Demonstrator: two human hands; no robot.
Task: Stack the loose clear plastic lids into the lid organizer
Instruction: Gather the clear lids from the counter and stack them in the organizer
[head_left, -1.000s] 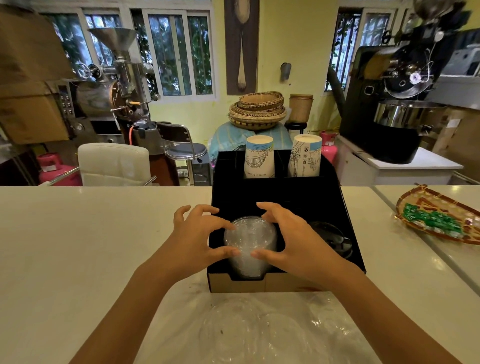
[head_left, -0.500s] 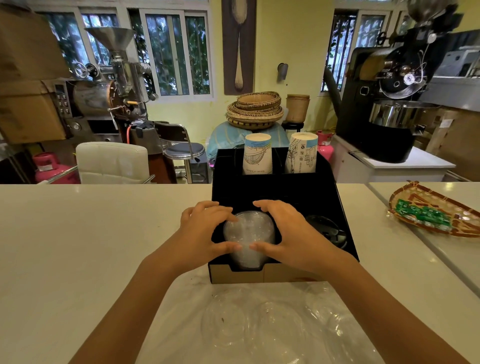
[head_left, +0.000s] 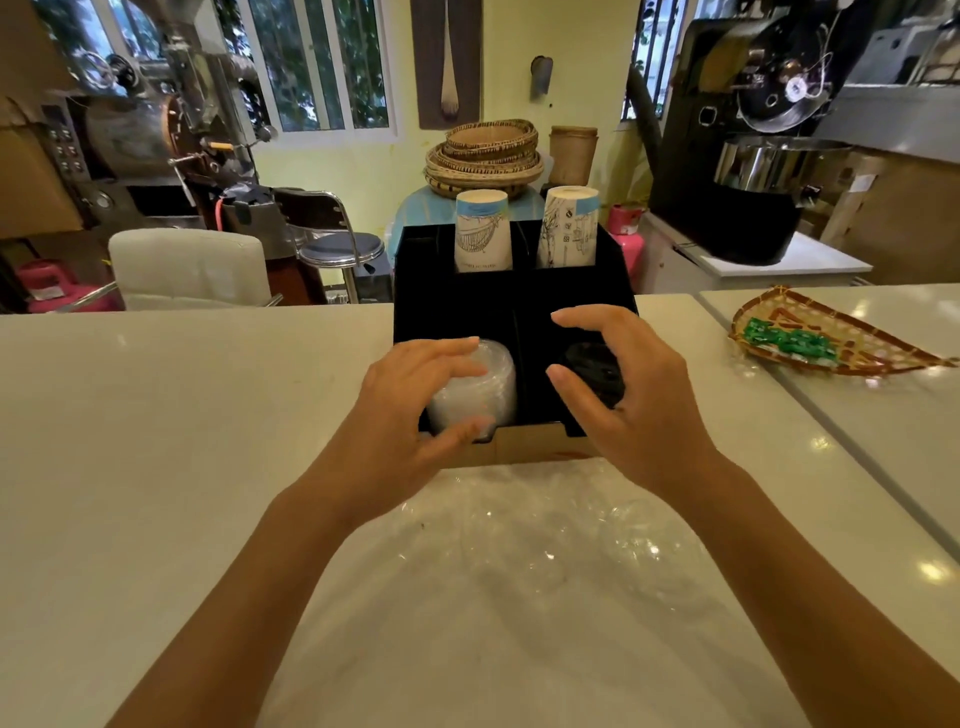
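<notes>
A black lid organizer (head_left: 457, 306) stands on the white counter in front of me. A stack of clear plastic lids (head_left: 485, 395) fills its front left slot. My left hand (head_left: 410, 415) hovers at that stack's left side, fingers spread, thumb near the stack's lower edge, gripping nothing. My right hand (head_left: 628, 405) is open over the front right slot, where dark lids (head_left: 597, 369) lie. Several loose clear lids (head_left: 550, 556) rest on a clear plastic sheet on the counter, between my forearms.
Two paper cup stacks (head_left: 482, 231) stand in the organizer's rear slots. A woven tray with green packets (head_left: 831, 343) sits on the counter at right. A seam in the counter (head_left: 769, 374) runs diagonally on the right. Chairs and roasting machines stand beyond the counter.
Both hands have let go of the clear lid stack. My right hand moved right, over the dark-lid slot; my left hand drew back slightly with fingers spread.
</notes>
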